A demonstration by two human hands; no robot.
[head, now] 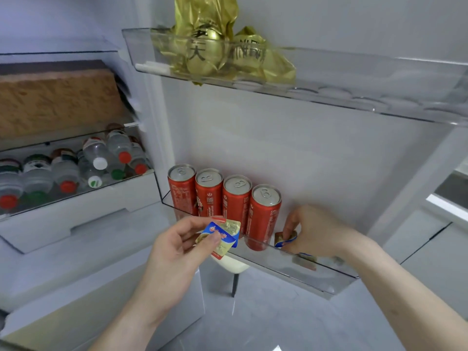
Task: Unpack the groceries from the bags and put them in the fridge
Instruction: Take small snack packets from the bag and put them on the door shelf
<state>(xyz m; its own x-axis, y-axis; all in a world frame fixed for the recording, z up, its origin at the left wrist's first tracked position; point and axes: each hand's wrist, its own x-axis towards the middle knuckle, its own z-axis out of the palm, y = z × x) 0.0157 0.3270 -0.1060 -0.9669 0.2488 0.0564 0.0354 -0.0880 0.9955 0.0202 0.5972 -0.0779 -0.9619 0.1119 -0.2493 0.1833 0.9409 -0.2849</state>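
Note:
My left hand (pixel 177 247) holds small foil butter packets (pixel 224 235) with gold and blue wrapping, pinched between thumb and fingers in front of the lower door shelf (pixel 316 268). Inside that shelf my right hand (pixel 316 230) pinches another small gold and blue packet (pixel 285 239), just right of the cans. Several red drink cans (pixel 222 203) stand upright in a row at the shelf's left end. The fridge door is open.
The upper door shelf (pixel 354 79) holds gold foil bags (pixel 220 46). Left, a fridge drawer (pixel 76 198) holds several water bottles (pixel 98 160) on their sides, under a shelf with a brown block (pixel 55 102). A stool (pixel 234 268) stands on the grey floor below the door.

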